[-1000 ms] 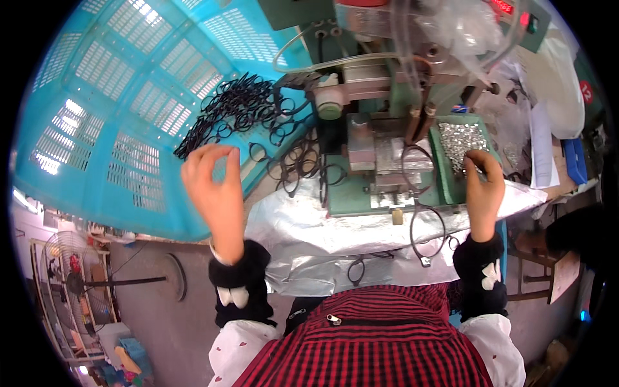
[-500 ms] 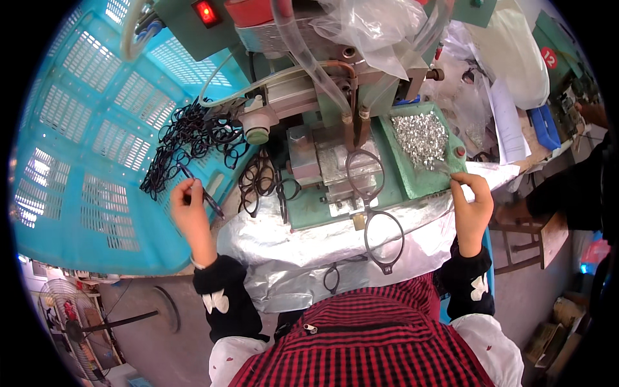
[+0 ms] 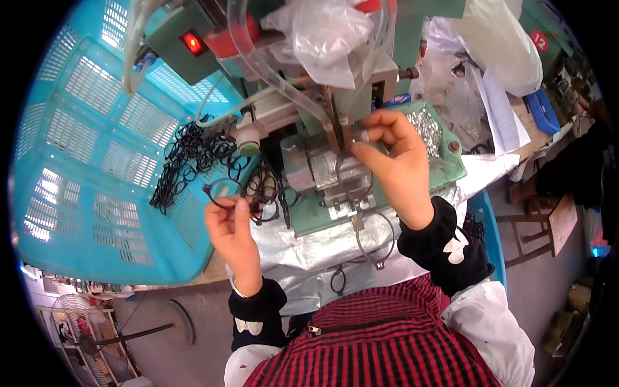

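Observation:
My left hand [image 3: 233, 238] pinches a dark eyeglass frame [image 3: 207, 189] between thumb and fingers, in front of the blue basket. One round rim of it stands out above the fingertips. My right hand [image 3: 405, 168] is up at the copper-coloured rods [image 3: 335, 138] of the bench machine, thumb and forefinger curled close to their tips. Whatever small thing is between those fingers cannot be made out. Another round-rimmed eyeglass frame [image 3: 379, 264] sits in the machine's metal fixture [image 3: 342, 187], one rim hanging toward me over the silvery sheet.
Many black frames [image 3: 177, 161] lie in the blue basket [image 3: 97, 161] at left; more [image 3: 263, 184] lie beside the fixture. A green tray [image 3: 454, 173] of small shiny metal parts [image 3: 422, 129] stands at right. Clear tubes [image 3: 274, 71] hang above. A person's dark sleeve [image 3: 574, 155] shows far right.
My right hand has moved from the tray's near corner leftward to the machine's rods. My left hand has come right with its eyeglass frame, now turned. The view has shifted slightly.

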`<state>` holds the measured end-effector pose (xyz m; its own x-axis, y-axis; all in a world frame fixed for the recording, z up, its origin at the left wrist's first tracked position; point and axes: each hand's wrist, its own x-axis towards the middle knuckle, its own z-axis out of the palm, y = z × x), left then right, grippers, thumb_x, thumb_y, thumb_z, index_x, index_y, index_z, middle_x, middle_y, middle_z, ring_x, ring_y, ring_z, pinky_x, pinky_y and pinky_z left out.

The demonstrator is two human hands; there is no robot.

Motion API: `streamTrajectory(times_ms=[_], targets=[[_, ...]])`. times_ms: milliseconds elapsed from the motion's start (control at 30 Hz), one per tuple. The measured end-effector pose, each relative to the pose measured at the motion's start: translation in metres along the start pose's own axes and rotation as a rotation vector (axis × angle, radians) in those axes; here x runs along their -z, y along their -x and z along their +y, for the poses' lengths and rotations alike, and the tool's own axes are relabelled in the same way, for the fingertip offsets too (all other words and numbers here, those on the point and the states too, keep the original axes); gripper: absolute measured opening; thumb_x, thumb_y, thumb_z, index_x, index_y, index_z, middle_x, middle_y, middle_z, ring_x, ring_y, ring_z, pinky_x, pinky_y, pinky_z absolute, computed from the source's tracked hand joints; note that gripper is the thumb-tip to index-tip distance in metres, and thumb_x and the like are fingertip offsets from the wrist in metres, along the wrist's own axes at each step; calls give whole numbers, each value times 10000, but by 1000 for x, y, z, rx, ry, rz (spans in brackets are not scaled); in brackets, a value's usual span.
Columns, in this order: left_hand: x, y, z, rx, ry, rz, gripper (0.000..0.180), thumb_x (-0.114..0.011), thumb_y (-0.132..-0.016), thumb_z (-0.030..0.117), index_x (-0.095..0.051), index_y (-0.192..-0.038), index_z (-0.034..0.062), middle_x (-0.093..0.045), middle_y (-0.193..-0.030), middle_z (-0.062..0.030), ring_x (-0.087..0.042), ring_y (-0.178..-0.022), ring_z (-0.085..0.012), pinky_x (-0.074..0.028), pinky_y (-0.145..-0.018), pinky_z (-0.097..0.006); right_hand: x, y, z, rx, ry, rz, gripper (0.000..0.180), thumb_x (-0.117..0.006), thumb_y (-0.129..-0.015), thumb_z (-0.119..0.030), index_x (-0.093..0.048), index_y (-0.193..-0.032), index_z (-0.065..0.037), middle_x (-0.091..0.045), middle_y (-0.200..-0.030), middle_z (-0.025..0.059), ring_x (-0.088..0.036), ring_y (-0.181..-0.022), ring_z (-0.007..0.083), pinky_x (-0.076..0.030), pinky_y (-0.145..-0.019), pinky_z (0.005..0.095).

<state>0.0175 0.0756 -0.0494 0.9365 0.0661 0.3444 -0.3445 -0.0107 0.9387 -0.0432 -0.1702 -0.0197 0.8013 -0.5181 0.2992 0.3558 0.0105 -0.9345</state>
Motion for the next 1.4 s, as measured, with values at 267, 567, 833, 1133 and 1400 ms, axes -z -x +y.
streamTrajectory(times_ms=[267, 567, 833, 1133, 1400], targets=[[-32, -33, 90, -647, 227, -226, 157, -569, -994, 48, -536, -1145, 22, -628, -1065, -165, -629, -954, -232, -589, -803, -408, -15, 0, -16, -136, -200, -15, 416, -709, -816, 53, -583, -1208, 2, -653, -916, 16, -606, -864, 65, -473, -803, 216], [-57, -18, 80, -1001, -21, -591, 204, -712, -781, -48, -635, -944, 49, -705, -1071, -179, -628, -721, -226, -552, -603, -328, 16, 18, -30, 131, 193, -194, 488, -676, -826, 6, -587, -1305, -13, -675, -1176, 75, -635, -1102, 164, -468, -986, 314], [-83, -3, 38, -1399, -250, -617, 155, -733, -718, 86, -653, -849, 110, -695, -1071, -67, -651, -824, -241, -619, -758, -377, 121, 1, 39, 21, 427, 398, 385, -662, -857, 7, -638, -1239, -23, -685, -1098, 90, -627, -971, 166, -493, -884, 304], [-78, 11, 34, -1238, -228, -650, 283, -778, -720, 53, -669, -978, 89, -701, -1144, -140, -658, -802, -292, -603, -759, -442, 120, 26, 32, 212, 1240, 88, 104, -740, -748, -39, -680, -833, -41, -634, -858, 127, -593, -909, 360, -476, -927, 450], [22, 59, 64, -942, -549, -31, 197, -775, -722, 65, -717, -899, 130, -633, -1132, -107, -591, -961, -275, -526, -928, -444, 111, 28, 45, 132, 948, 182, 83, -685, -878, -17, -662, -955, 3, -691, -894, 97, -660, -827, 231, -513, -808, 320]])
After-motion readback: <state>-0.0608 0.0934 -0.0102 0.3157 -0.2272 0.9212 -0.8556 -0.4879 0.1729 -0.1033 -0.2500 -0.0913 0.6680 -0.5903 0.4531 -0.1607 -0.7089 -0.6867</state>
